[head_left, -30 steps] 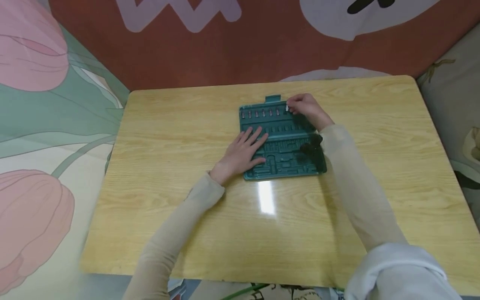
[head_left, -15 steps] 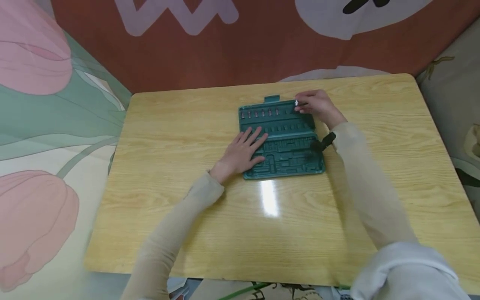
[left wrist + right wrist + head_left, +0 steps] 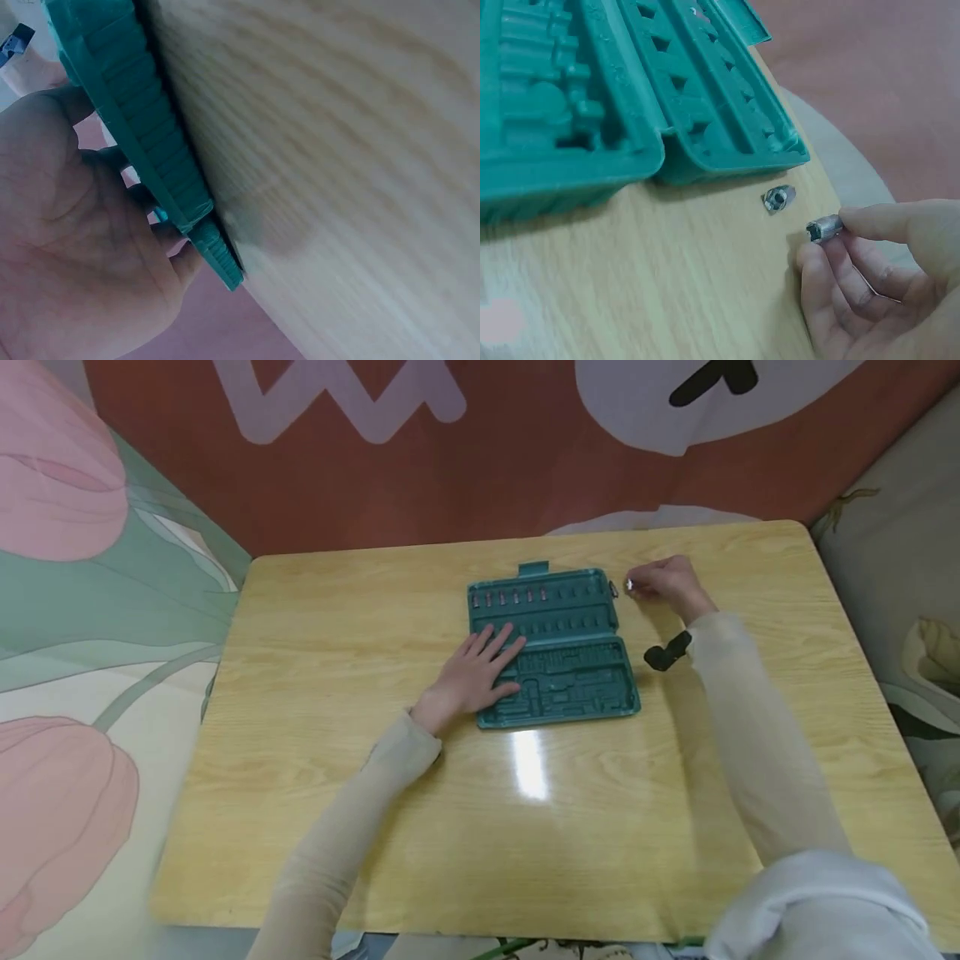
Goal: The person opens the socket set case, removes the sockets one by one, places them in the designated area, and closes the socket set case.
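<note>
A green plastic socket case (image 3: 573, 691) lies unfolded on the table. My left hand (image 3: 467, 677) rests on its left side with fingers spread, and in the left wrist view the palm (image 3: 82, 232) is beside the case's edge. My right hand (image 3: 670, 585) is off the case's far right corner. Its thumb and fingers pinch a small metal socket (image 3: 826, 228), open end outward, just above the table. Between that hand and the case, a second socket (image 3: 779, 198) lies on the wood. Several sockets (image 3: 516, 598) sit in the upper tray's left slots; slots to their right are bare.
The wooden table (image 3: 337, 635) spreads out around the case. A latch tab (image 3: 533, 569) sticks out from the case's far edge. A black wrist camera (image 3: 667, 652) hangs by the right sleeve. A red printed backdrop (image 3: 525, 477) stands behind the table.
My right hand has moved right, from the case's far right corner to over the table, carrying the socket. The loose socket beside the case now shows. My left hand stays on the case.
</note>
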A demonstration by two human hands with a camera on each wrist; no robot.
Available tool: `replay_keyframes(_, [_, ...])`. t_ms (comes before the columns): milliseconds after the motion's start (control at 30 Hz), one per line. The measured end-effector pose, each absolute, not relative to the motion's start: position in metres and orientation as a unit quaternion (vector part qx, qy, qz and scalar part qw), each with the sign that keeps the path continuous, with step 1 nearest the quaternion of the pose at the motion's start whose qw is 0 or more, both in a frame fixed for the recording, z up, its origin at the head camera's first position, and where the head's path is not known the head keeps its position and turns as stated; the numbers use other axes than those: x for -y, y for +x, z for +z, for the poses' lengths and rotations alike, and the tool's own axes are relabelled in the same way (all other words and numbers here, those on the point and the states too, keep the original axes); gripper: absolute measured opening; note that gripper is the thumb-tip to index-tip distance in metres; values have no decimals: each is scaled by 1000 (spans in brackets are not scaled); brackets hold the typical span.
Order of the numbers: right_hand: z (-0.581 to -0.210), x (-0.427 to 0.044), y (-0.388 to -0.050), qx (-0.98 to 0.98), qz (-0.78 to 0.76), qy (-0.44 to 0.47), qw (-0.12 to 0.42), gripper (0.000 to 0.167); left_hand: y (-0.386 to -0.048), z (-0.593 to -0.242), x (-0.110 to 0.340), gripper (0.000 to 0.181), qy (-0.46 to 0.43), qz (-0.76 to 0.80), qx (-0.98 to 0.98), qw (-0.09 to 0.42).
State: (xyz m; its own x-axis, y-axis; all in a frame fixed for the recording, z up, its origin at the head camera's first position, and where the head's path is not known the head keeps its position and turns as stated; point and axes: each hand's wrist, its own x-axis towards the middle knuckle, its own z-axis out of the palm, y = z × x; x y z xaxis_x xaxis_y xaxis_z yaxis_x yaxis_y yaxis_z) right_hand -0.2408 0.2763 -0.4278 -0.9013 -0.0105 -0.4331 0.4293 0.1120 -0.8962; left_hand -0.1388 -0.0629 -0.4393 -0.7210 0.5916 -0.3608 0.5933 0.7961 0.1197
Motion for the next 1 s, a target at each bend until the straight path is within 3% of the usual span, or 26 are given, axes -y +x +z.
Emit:
replay_keyframes(267, [-436,-272,-241,-781,-583,150,168,30,-136,-441,64,75,321,6,-928,187])
replay_keyframes(600, [-445,-265,-245,-814,-545,170,109,27,-138,-442,64,74,324,10,-927,189])
replay_keyframes(800, [-445,-261,-242,-825,-530,166,105,34,-141,-440,65,75,326,33,-923,200])
replay_keyframes(1000, [-446,-263,-243,-813,-545,176,103,31,-145,-443,66,75,329,38,-919,212])
